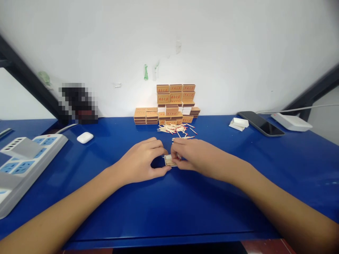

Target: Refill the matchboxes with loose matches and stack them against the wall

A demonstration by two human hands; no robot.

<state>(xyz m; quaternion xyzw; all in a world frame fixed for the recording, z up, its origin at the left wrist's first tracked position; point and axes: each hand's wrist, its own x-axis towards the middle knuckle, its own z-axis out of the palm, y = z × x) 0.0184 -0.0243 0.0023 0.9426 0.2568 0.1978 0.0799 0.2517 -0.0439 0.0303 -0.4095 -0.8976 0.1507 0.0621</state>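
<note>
My left hand (144, 158) and my right hand (196, 155) meet at the middle of the blue table (169, 211). Both pinch a small matchbox tray (169, 161) filled with matches, my left thumb and fingers on its left end, my right fingers on its right end and top. Just beyond my hands lies a loose pile of matches (176, 129) with red heads. Behind it, against the white wall, stand stacked orange matchboxes (169, 104), some upright and some flat.
A grey and blue power strip (21, 158) lies at the left edge, a white earbud case (85, 137) beside it. At the right are a white tray (239, 123), a dark phone (261, 123) and a white box (291, 121) with a cable.
</note>
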